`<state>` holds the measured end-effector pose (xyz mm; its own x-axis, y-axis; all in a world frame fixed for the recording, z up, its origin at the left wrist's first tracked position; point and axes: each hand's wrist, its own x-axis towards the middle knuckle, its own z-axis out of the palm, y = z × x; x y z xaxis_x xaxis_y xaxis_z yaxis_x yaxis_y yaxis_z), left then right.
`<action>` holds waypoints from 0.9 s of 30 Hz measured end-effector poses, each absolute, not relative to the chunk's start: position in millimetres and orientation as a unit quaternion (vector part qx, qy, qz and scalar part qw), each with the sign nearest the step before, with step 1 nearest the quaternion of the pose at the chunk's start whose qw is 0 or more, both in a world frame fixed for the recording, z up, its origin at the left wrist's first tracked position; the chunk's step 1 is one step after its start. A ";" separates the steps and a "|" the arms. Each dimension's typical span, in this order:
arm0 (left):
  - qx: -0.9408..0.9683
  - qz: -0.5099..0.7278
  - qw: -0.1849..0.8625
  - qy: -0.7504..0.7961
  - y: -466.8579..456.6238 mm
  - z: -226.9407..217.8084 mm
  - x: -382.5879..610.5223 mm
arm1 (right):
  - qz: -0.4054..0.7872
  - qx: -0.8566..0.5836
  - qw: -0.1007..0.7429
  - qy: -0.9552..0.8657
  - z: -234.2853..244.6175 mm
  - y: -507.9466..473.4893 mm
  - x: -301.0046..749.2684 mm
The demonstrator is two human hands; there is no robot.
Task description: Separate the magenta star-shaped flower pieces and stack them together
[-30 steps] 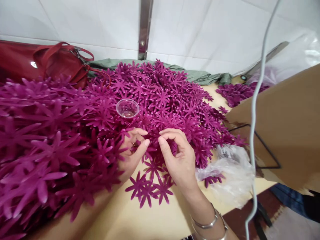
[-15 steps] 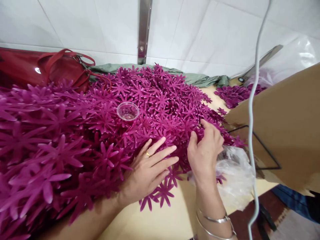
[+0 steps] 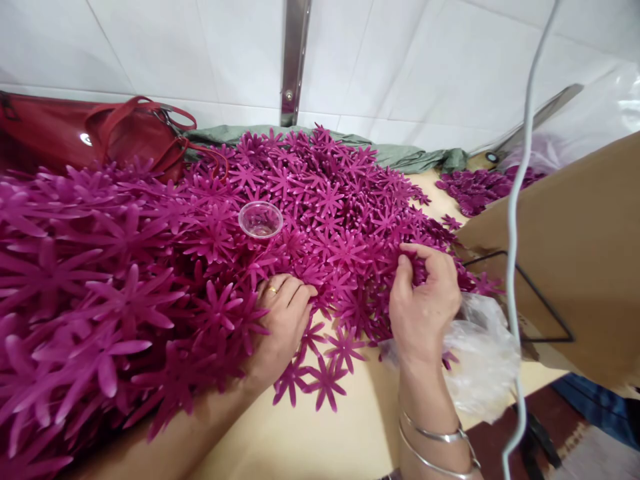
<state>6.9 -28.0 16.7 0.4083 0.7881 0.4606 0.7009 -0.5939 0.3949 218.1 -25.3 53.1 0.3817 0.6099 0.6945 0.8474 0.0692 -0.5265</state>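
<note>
A big heap of magenta plastic flower pieces (image 3: 320, 200) covers the tan table (image 3: 350, 433). My left hand (image 3: 283, 320), with a gold ring, rests at the heap's near edge, its fingers curled down onto the flowers; what they hold is hidden. My right hand (image 3: 425, 300), with two silver bangles on its wrist, sits at the heap's right edge, fingers bent round a small bunch of flowers. A few loose flowers (image 3: 325, 380) lie flat on the table between my wrists. A small clear plastic cup (image 3: 260, 219) sits upright on the heap, beyond my left hand.
A crumpled clear plastic bag (image 3: 483, 360) lies right of my right hand. A cardboard box (image 3: 575, 253) stands at the right, with a grey cable (image 3: 515, 220) hanging before it. A red handbag (image 3: 100, 137) sits at the back left. A second flower pile (image 3: 475, 187) lies far right.
My left hand has curled from flat and spread to closed and drawn back left. My right hand stays at the heap's right edge, fingers now tighter on the flowers.
</note>
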 end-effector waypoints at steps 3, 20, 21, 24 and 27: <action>0.831 0.319 0.061 0.453 -27.0 15.4 5.0 | -0.122 -0.663 0.509 -0.536 56.6 -27.2 212.5; 0.560 0.592 0.383 0.435 -25.0 -11.0 -8.2 | 0.026 -0.357 0.427 -0.830 51.8 -48.0 146.9; 0.549 0.603 0.378 0.438 -21.4 -12.7 -8.1 | 0.036 -0.358 0.428 -0.829 51.4 -47.5 145.6; 0.510 0.617 0.391 0.454 -13.0 -7.8 -5.5 | 0.023 -0.389 0.477 -0.788 49.0 -45.1 146.0; 0.462 0.585 0.484 0.458 -10.4 5.8 -1.5 | -0.001 -0.459 0.501 -0.734 42.0 -41.2 149.5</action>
<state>-1.5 -10.4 5.8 -0.1045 0.9896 0.0983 -0.1428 -0.1128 0.9833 149.5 -41.2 42.0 -0.0769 0.6725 0.7361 0.6754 0.5782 -0.4577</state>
